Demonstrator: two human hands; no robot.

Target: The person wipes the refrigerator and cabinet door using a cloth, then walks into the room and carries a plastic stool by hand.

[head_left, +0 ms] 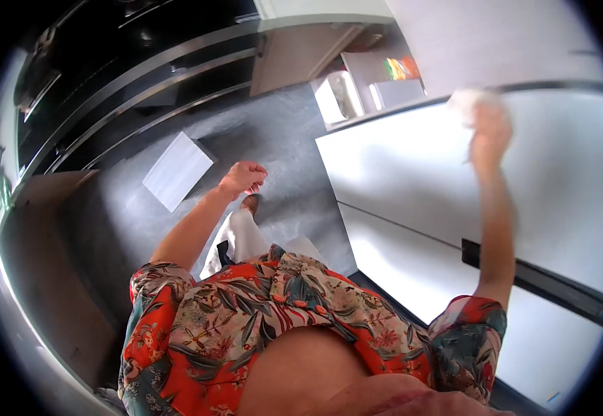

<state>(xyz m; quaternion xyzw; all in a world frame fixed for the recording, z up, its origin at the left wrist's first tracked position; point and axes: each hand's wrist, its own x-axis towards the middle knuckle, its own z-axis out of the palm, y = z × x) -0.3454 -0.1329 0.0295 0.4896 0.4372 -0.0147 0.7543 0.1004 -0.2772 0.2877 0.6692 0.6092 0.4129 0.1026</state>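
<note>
My right hand (492, 135) is raised at the right, its fingers closed over a white cloth (466, 104). The cloth lies against the upper part of a glossy white cabinet front (412, 159); hand and cloth are somewhat blurred. Nearer my body, a dark handle strip (558, 288) crosses the front beside my forearm. My left hand (245, 179) hangs over the grey floor with its fingers curled in, and nothing shows in them. Below it are my foot and a white trouser leg (242, 236).
A white, flat-topped box-like thing (179, 171) stands on the grey floor (274, 125) left of my left hand. Dark glossy drawers with metal strips (177, 90) line the far left. Beyond the white front, an open compartment (357, 62) holds several items, including a colourful packet (402, 68).
</note>
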